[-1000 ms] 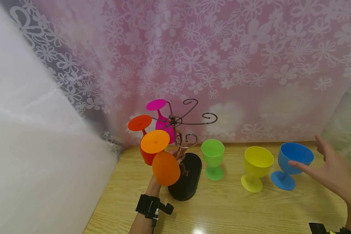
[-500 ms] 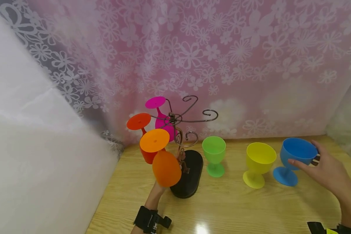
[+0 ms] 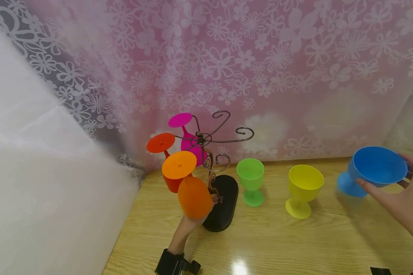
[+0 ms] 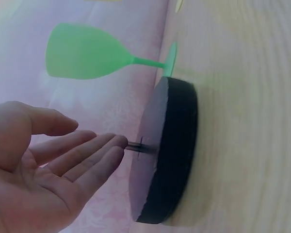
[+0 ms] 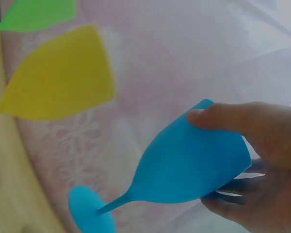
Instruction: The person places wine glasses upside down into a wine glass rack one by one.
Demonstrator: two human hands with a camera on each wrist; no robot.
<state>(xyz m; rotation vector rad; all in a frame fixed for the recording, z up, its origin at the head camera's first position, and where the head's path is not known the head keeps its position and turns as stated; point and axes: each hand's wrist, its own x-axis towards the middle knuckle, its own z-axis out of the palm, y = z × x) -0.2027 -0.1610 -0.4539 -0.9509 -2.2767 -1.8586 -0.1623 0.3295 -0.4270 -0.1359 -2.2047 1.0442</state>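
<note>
My right hand (image 3: 407, 200) holds a blue plastic goblet (image 3: 378, 168) by its bowl, thumb on the near side and fingers on the far side. In the right wrist view the goblet is tilted, and its foot is off the table. My left hand (image 4: 63, 170) is at the lower post of a metal glass rack (image 3: 216, 140), fingers fairly straight and thumb apart, fingertips by the post just above the black base (image 4: 177, 150). Three goblets hang upside down on the rack's left side: magenta (image 3: 192, 149), red (image 3: 161, 143) and orange (image 3: 194, 196). The orange one partly hides my left hand in the head view.
A green goblet (image 3: 250, 172) and a yellow goblet (image 3: 304, 181) stand upright on the wooden table (image 3: 278, 244), right of the rack. Curled bare hooks (image 3: 246, 133) stick out on the rack's right side. A pink flowered curtain (image 3: 261, 76) hangs behind.
My right hand has closed round the blue goblet, lifted it and carried it to the right. My left hand stays low by the rack's post, shifting slightly. The rack has not visibly moved.
</note>
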